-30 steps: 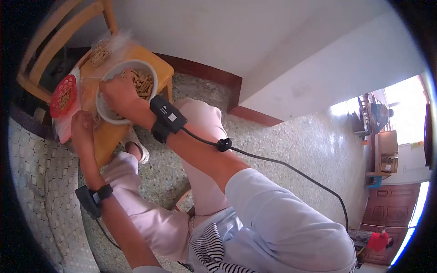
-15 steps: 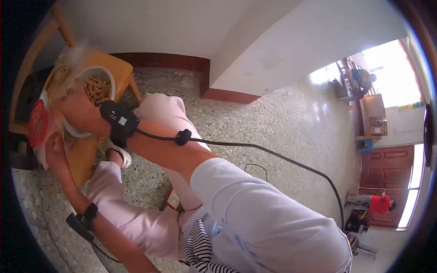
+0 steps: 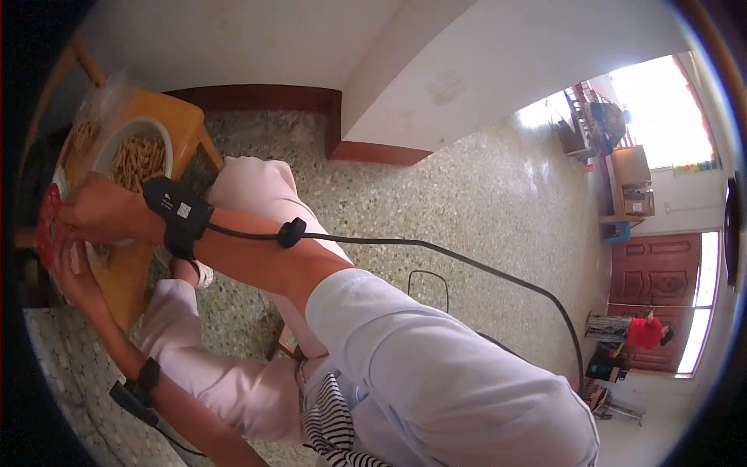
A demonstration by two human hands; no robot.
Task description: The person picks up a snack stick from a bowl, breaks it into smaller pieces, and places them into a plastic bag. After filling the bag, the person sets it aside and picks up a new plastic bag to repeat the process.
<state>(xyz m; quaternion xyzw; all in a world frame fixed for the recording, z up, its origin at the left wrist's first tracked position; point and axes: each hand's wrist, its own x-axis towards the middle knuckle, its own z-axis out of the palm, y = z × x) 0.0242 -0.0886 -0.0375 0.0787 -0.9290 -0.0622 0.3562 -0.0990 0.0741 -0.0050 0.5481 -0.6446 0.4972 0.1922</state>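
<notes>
Brown sticks lie heaped inside a pale bowl, which I see on the seat of a wooden chair, near its wall-side corner. At the seat's far edge, my right hand reaches over a red-printed bag; its fingers are too hidden for me to tell how far open they are. My left hand is at the bag's lower end, fingers partly bent, their grip unclear. More sticks sit beside clear plastic.
</notes>
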